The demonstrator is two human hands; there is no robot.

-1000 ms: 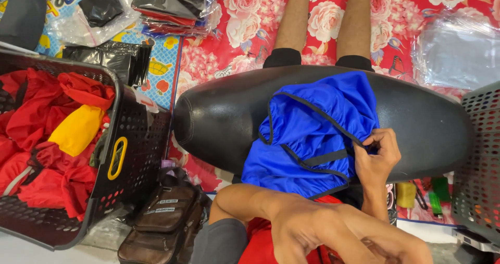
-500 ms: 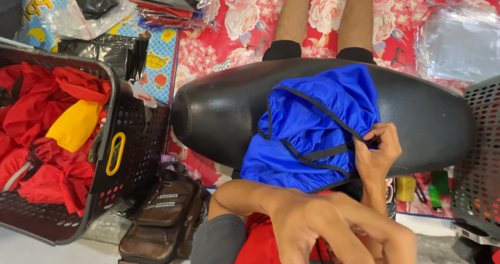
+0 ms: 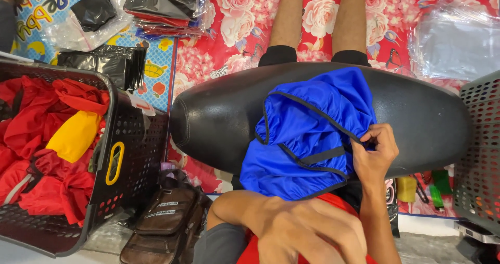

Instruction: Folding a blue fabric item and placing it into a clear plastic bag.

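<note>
A black padded seat (image 3: 208, 113) lies across my lap, over my outstretched legs. A blue fabric cover (image 3: 307, 123) with black elastic trim is bunched on its middle. My right hand (image 3: 375, 152) pinches the cover's black-trimmed edge at the right side, on the seat's near edge. My left hand (image 3: 307, 233) is close to the camera at the bottom, blurred, hovering over a red cloth (image 3: 250, 251) in my lap. Whether it grips the cloth is unclear.
A black perforated basket (image 3: 122, 139) at left holds red cloths and one yellow one (image 3: 73, 134). A brown bag (image 3: 164, 217) lies below it. Packed black items in plastic (image 3: 166, 3) and clear bags (image 3: 458, 40) lie on the floral mat. A grey basket (image 3: 482, 154) stands right.
My left hand has moved left and lower in the view, with motion blur. My right hand keeps its pinch on the blue cover's edge. The view has shifted slightly.
</note>
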